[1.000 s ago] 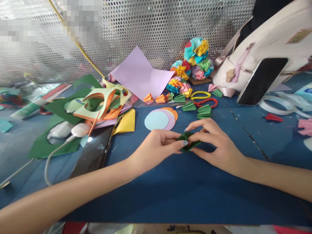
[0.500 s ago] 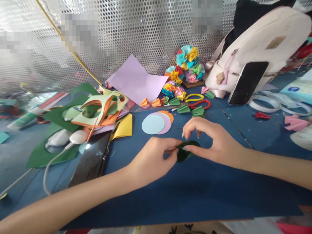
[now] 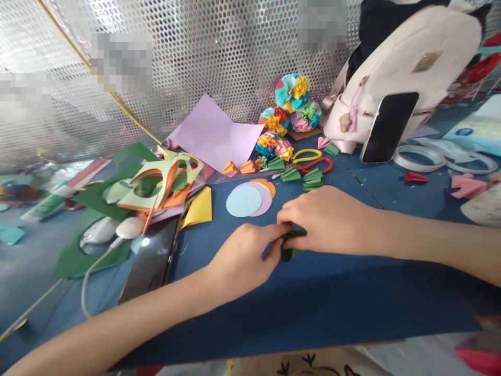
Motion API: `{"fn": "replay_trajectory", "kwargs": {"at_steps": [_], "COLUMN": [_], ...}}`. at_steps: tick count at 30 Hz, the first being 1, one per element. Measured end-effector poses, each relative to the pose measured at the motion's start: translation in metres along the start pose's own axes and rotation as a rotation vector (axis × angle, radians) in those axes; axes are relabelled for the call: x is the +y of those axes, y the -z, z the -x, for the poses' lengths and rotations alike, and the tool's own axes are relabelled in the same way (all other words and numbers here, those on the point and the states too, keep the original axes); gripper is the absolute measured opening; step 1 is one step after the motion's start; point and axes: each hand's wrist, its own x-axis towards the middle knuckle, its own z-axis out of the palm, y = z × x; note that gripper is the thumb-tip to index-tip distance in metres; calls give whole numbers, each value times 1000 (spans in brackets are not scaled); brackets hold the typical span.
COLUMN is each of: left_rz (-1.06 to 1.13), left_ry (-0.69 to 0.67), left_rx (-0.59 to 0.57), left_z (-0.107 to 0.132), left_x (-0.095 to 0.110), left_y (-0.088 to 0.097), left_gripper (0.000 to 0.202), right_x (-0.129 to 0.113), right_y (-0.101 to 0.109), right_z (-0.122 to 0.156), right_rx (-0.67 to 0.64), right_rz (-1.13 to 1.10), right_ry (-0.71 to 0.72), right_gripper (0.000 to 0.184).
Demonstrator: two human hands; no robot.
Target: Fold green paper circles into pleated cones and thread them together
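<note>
A small dark green paper piece (image 3: 288, 247) lies folded on the blue table (image 3: 313, 308), pinched between both hands. My left hand (image 3: 245, 258) grips its left side with thumb and fingertips. My right hand (image 3: 326, 219) is curled over the top of it, and most of the paper is hidden under the fingers. Just beyond the hands lies a stack of paper circles (image 3: 246, 200), light blue on top. Folded green paper fans (image 3: 309, 176) sit behind the circles.
Cut paper scraps (image 3: 156, 180) and a phone (image 3: 151, 258) with a white cable lie at left. A lilac sheet (image 3: 215, 137) leans on the perforated metal wall. Paper flower balls (image 3: 293, 102), scissors (image 3: 313, 163), a pale bag (image 3: 407, 62), another phone (image 3: 388, 127) and tape rolls (image 3: 420, 156) are at the back right.
My right hand has closed down over the green paper, folding it smaller. The view has shifted right and slightly down.
</note>
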Motion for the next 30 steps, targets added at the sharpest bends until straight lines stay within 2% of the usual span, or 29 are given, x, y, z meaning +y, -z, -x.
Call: {"fn": "replay_trajectory", "kwargs": {"at_steps": [3,6,13,17,21,26,28,30], "left_rz": [-37,-20,241,384,456,468,497,574], "left_ry": [-7,0,33,60,104,115,126,147], "left_rx": [0,12,2,-32,-49,-48,-27,-9], "left_z": [-1,-2,-6,-10,-11,-12,-13,-14], "left_x": [-1,-3,-14,-20,-23,-23,-24,-25], "left_y": [2,4,8,9,9,9,9,9], "left_gripper": [34,33,35,36,35,30,26,20], "right_x": [-3,-2,14,22,28,32,31,28], "right_y": [-3,-8,-14,-10,-8,-11,-9,-7], "right_z": [-5,-9,-14,-16,-17,-19,-19,-18], "right_rx": [2,5,-19,-107,-169,-172,-112,49], "right_rz": [82,65,-214,-376,-423,-424,-402,-354], "right_ry": [36,38,80,113,93,112,123,134], "right_gripper": [19,18,19,20,30,30,31,32]}}
